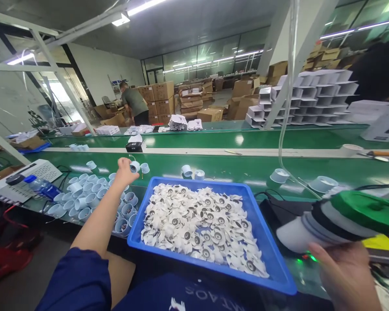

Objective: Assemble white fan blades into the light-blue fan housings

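Note:
My left hand (125,172) reaches over the green bench and pinches a small light-blue plastic cup (135,166), its opening facing me. Just beside it stands a second light-blue cup (145,168). Under and around my left forearm many more light-blue cups (91,199) crowd together, some with dark parts inside. In front of me a blue tray (210,281) holds a heap of white bladed fan wheels (194,220). My right hand (346,270) is at the lower right, against or just below a pale bottle (298,233) with a green lid; its fingers are mostly hidden.
Two light-blue cups (186,170) stand behind the tray. A clear tube (287,95) hangs down at the right. At left lie a white box (45,170) and a water bottle (45,188). Folded white cartons (314,95) are stacked behind; a person (134,103) bends near brown boxes.

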The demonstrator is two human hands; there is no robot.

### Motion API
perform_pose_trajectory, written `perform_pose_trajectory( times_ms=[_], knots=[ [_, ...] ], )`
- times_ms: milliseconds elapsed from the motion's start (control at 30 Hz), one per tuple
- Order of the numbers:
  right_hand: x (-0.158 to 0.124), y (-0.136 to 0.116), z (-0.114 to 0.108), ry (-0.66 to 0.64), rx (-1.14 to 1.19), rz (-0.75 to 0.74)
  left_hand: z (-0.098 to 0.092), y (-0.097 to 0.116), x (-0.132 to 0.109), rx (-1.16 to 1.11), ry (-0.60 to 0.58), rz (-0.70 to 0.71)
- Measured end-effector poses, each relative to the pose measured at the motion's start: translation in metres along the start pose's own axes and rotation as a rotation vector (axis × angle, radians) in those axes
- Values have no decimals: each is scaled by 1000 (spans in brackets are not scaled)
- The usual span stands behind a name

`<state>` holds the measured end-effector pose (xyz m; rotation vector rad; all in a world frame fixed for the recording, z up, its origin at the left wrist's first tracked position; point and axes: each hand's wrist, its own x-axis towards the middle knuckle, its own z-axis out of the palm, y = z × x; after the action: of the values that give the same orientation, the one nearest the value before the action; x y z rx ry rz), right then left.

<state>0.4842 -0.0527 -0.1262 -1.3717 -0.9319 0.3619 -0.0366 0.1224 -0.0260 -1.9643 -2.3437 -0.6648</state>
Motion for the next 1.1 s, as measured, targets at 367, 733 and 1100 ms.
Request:
perform_pose_trajectory(
  times_ms=[367,733,1100],
  knots=[
    [21,-60,0,-227,412,186,-5,34,-141,-744,-250,584],
    [-33,-154,99,-702,1031,289,19,144,-209,-560,-384,907],
    [-56,-160,111,-748,935,84,7,143,-219,-639,-408,829]
  ],
)
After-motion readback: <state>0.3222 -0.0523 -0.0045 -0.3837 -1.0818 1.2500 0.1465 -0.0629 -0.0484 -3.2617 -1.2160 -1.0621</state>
